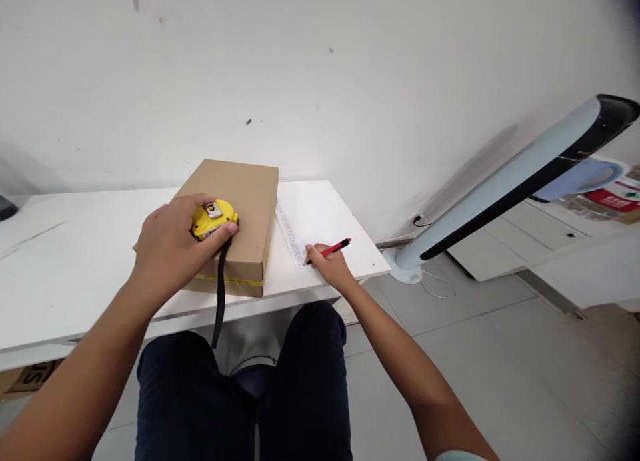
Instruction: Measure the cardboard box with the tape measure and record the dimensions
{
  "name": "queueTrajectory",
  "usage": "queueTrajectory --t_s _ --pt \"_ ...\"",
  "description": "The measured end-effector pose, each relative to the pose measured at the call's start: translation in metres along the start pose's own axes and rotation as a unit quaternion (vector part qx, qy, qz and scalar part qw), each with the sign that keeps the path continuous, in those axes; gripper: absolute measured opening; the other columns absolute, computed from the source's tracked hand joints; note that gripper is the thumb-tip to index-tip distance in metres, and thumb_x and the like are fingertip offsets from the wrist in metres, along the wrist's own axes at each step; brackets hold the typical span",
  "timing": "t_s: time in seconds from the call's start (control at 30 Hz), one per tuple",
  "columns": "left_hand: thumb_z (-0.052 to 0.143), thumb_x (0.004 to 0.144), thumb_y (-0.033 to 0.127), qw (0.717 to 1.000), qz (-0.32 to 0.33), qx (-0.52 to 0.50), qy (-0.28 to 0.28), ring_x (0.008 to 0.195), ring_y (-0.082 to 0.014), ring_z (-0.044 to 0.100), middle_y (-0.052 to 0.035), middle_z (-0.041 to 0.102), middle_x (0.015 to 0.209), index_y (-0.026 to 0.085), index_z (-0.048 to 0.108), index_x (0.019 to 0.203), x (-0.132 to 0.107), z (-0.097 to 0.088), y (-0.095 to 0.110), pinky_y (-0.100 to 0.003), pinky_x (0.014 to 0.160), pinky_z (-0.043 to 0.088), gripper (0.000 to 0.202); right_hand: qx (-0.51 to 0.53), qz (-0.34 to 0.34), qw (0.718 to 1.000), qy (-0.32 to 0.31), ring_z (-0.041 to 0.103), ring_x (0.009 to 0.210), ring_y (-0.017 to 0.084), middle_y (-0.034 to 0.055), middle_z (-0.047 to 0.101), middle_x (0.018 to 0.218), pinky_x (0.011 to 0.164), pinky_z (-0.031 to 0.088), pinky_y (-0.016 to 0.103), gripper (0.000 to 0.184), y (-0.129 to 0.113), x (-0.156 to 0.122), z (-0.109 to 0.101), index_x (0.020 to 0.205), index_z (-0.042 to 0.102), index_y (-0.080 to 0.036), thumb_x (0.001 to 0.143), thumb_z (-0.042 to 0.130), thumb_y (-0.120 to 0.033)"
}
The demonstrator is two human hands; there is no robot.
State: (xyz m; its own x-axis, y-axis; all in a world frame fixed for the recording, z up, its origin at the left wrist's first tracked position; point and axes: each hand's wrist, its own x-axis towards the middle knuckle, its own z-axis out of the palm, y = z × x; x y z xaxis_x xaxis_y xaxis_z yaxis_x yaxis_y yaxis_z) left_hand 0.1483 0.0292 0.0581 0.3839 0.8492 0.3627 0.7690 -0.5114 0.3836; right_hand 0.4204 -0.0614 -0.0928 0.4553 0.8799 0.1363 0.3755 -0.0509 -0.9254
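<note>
My left hand (173,238) is wrapped round a yellow tape measure (215,220) over the top of a brown cardboard box (240,194). A black wrist strap (221,294) hangs from the tape measure past the table edge. Along the box's front side runs a thin yellow strip (240,282). My right hand (327,264) grips a red and black pen (336,248), its tip low over a sheet of paper (290,238) with lines of writing. The sheet lies on the table to the right of the box; my fingers cover its lower end.
The white table (90,248) stands against a white wall (320,81). A tall white and black tower fan (510,181) rises from the floor at the right, its cable nearby. Behind it are a white cabinet (520,234) and a blue container (580,178). My knees are under the table's front edge.
</note>
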Motion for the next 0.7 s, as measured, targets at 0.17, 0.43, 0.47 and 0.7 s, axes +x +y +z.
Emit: queueTrajectory --t_s 0.17,0.43,0.47,0.7 --pt "0.056 0.085 0.064 1.000 0.011 0.002 0.010 0.116 -0.0343 0.062 -0.0059 0.066 0.127 0.029 0.059 0.127 -0.0001 -0.0009 0.0016 -0.051 0.094 0.049 0.055 -0.006 0.005 1.000 -0.002 0.056 0.061 0.018 -0.0017 0.054 0.054 0.063 0.044 0.030 0.038 -0.0011 0.0006 -0.0002 0.057 0.062 -0.023 0.086 0.055 -0.046" --pt "0.057 0.086 0.062 1.000 0.020 -0.006 0.019 0.113 -0.0333 0.063 -0.0050 0.067 0.123 0.032 0.059 0.123 -0.0006 0.0005 0.0019 -0.054 0.099 0.047 0.049 -0.009 0.013 1.000 -0.014 0.056 0.061 0.018 -0.0014 0.056 0.054 0.062 0.043 0.030 0.039 0.0002 0.0014 -0.0015 0.057 0.063 -0.022 0.086 0.057 -0.047" --pt "0.057 0.086 0.062 1.000 0.021 -0.006 0.020 0.113 -0.0332 0.063 -0.0048 0.067 0.123 0.032 0.059 0.123 -0.0005 0.0010 0.0017 -0.054 0.100 0.047 0.048 -0.008 0.013 1.000 -0.011 0.057 0.061 0.019 -0.0014 0.056 0.054 0.062 0.043 0.030 0.039 0.0002 0.0012 -0.0014 0.058 0.063 -0.022 0.086 0.057 -0.048" --pt "0.058 0.085 0.059 0.999 0.025 0.001 0.037 0.113 -0.0292 0.063 -0.0038 0.067 0.122 0.027 0.060 0.124 -0.0017 0.0015 0.0041 -0.051 0.110 0.041 0.051 -0.013 0.013 1.000 0.011 0.055 0.059 0.018 -0.0022 0.052 0.051 0.062 0.043 0.030 0.041 -0.0008 0.0002 -0.0026 0.058 0.061 -0.023 0.088 0.054 -0.049"
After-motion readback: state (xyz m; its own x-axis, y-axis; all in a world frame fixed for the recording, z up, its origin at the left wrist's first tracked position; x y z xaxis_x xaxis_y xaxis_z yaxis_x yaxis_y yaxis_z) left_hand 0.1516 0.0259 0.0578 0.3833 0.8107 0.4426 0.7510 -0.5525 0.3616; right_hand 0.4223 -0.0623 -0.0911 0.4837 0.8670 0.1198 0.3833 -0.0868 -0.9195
